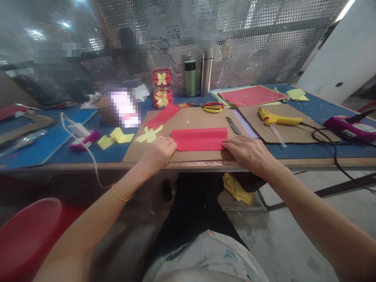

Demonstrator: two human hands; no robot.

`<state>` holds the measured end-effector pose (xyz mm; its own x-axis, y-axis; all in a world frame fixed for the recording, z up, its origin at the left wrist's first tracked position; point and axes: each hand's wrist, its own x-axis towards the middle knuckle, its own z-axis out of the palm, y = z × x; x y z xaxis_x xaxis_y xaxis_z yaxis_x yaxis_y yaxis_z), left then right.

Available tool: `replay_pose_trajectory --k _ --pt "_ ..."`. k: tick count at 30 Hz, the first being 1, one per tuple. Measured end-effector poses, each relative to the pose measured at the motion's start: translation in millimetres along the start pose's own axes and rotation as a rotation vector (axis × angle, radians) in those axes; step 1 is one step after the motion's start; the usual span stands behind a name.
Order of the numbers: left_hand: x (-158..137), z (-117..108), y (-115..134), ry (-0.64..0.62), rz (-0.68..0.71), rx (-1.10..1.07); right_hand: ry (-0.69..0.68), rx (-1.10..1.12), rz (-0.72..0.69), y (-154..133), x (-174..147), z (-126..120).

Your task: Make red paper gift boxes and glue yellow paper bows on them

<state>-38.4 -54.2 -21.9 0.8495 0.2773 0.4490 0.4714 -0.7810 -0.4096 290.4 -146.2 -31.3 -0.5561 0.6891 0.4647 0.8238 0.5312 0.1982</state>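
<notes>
A sheet of red paper (199, 140), its near side curled over, lies on a brown cardboard mat (194, 117) at the table's front. My left hand (162, 150) grips its left end with the fingers closed. At the right end, my right hand (248, 153) pinches the near corner between thumb and fingers. A yellow cut-out paper bow (149, 134) lies just beyond my left hand. Behind it rests a red paper strip (164, 115). Past my right hand is a dark flat blade (233, 126).
Yellow-handled scissors (213, 109) lie behind the sheet. To the right are a yellow glue gun (279, 118), its black cord and a purple power strip (352, 128). Two flasks (190, 78) and red paper boxes with yellow bows (162, 98) stand at the back. Yellow paper pieces (116, 137) lie left.
</notes>
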Motion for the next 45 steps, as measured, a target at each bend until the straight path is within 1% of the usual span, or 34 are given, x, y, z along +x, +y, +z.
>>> replay_pose_trajectory --k 5,9,16,21,26,31,39,42,45 --pt "2 -3 0 -0.010 0.008 -0.001 -0.009 0.002 0.028 1 -1 2" --pt "4 -7 0 -0.045 0.009 -0.033 -0.004 0.064 0.060 1 -4 2" --pt "6 -11 1 -0.079 0.029 -0.033 0.089 0.168 0.042 -5 -13 1" --pt "5 -10 0 -0.046 0.001 -0.063 0.067 0.186 0.168 -4 -11 0" --pt "6 -9 0 -0.004 0.004 -0.052 0.056 0.213 0.224 -1 -12 1" --pt "5 -7 -1 0.025 0.040 0.040 0.086 0.283 0.205 -3 -12 2" --pt "5 -8 0 0.012 0.014 0.045 0.093 0.292 0.168 -4 -13 5" --pt "3 -9 0 -0.012 0.006 0.018 0.100 0.290 0.146 -4 -13 4" --pt "-2 -10 3 -0.046 -0.021 -0.061 0.108 0.290 0.141 -4 -13 3"
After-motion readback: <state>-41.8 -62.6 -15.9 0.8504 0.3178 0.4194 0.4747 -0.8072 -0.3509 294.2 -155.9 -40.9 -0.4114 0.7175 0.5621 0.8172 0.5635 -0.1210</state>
